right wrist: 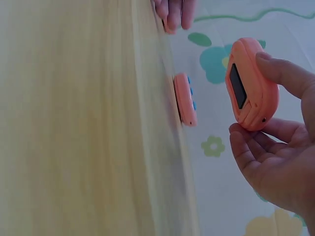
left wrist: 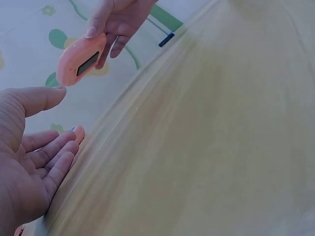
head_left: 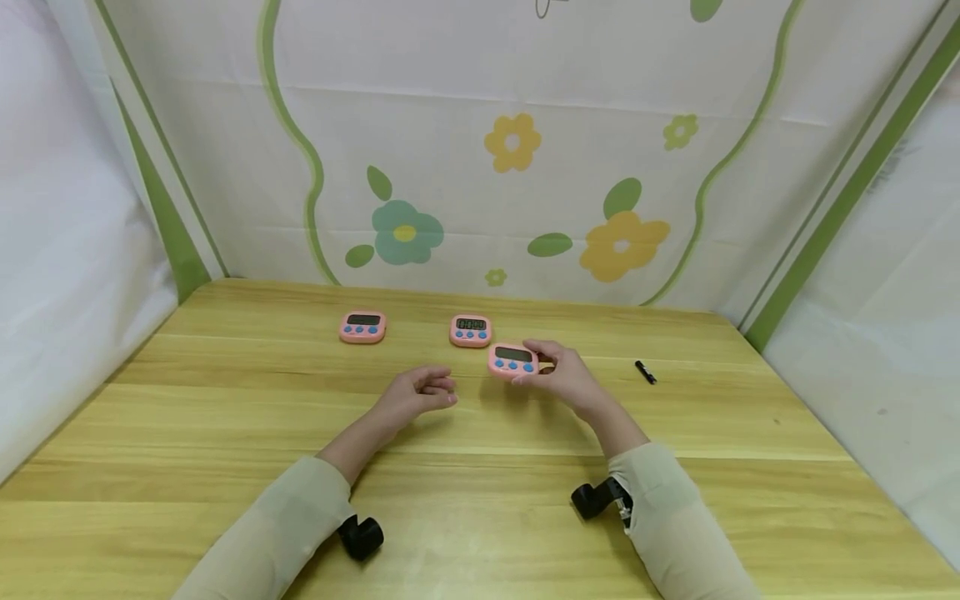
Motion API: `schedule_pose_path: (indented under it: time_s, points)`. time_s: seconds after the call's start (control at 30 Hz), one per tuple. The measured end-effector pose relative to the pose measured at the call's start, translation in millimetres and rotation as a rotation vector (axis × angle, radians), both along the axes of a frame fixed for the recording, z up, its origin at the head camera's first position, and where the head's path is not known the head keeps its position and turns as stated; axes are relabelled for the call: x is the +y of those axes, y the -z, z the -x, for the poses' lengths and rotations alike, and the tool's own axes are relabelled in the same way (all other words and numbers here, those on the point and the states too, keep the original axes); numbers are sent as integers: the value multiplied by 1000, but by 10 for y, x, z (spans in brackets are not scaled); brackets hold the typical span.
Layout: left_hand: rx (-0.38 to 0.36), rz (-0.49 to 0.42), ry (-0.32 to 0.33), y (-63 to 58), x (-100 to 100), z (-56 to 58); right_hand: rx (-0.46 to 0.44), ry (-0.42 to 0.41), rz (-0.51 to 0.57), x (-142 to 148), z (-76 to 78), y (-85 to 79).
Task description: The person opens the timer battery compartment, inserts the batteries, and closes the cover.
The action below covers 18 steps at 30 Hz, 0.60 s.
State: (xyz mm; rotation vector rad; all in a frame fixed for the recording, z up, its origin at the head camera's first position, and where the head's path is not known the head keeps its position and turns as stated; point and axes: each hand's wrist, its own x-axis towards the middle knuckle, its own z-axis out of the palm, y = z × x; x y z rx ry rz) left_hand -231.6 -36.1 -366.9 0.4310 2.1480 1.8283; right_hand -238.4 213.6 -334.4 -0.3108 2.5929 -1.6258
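Between thumb and fingers, my right hand [head_left: 566,379] pinches a pink digital timer [head_left: 513,361] by its right side. It is held above the table, with its dark screen and blue buttons facing up in the head view. The timer's back, with a dark rectangular patch, shows in the right wrist view [right wrist: 246,83]. My left hand [head_left: 411,400] is held to the left of it, fingers loosely bent and nothing in them. Close behind the held timer lies a second pink timer [head_left: 470,331] with digits on its display. A third pink timer [head_left: 363,327], its screen blank, lies farther left.
A small black cylinder [head_left: 646,372] lies on the wooden table [head_left: 480,517] to the right of my right hand. Behind the table hangs a white curtain [head_left: 450,100] with printed flowers, and white fabric walls close off both sides.
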Motion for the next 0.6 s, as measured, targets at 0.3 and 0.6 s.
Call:
schedule_pose_path:
  time_s: [0.3,0.6]
  points:
    - [40,38,-19,79,-2,46,-22,-83,-2,-235,-139,33]
    - [89,63,64,34,37,2,-17,-140,9,-345,-300,-36]
